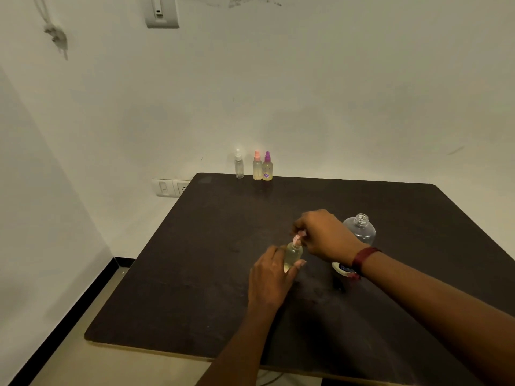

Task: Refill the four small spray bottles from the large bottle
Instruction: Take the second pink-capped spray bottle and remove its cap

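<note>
One small spray bottle [292, 256] of yellowish liquid is near the middle of the bench [195, 274]; my left hand [271, 277] grasps its body, my right hand [326, 235] pinches its pink top [298, 237]. Just to the right I see the large bottle [360, 229], upright and uncapped. Three more small bottles [257, 167] stand at the far edge.

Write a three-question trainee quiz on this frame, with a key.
1. True or false: the large bottle is capped.
2. How many small spray bottles stand at the far edge of the table? A two, B three, C four.
3. Fill in: the left hand grips the held spray bottle; the right hand pinches its pink ___.
Key: 1 false, its threaded neck is open; 2 B; 3 spray top.
</note>
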